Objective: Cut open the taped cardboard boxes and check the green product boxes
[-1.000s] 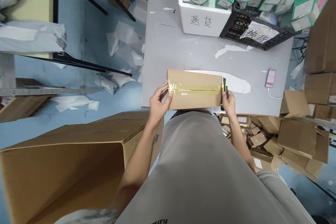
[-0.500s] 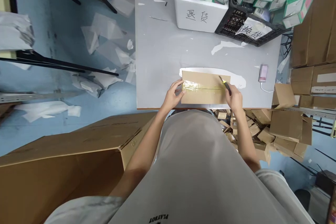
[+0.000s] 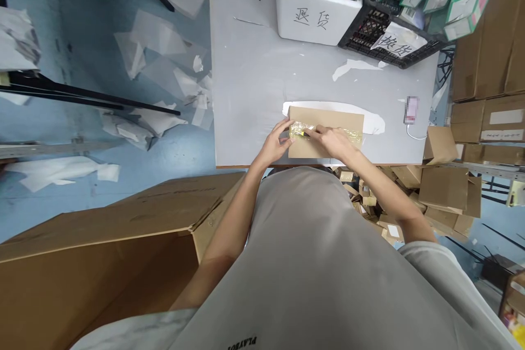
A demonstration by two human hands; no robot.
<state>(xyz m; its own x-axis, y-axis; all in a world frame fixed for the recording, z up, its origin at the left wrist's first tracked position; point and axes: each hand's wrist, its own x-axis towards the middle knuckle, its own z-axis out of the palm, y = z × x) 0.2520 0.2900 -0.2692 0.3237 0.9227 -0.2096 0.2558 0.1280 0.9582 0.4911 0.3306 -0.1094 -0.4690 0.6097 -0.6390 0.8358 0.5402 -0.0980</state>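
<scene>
A flat brown cardboard box with clear tape along its middle seam lies at the near edge of the grey table. My left hand grips the box's left end, fingers curled on it. My right hand lies over the seam, closed on a yellow and black utility knife. The knife's tip sits near the left end of the tape, close to my left fingers.
A white foam bin and a black crate hold green cartons at the table's far side. A phone lies to the right. A big open carton stands at my left, small boxes pile at the right, and paper scraps litter the floor.
My right hand has drawn the knife from the box's right end along the taped seam to near its left end. My left hand has stayed on the left end.
</scene>
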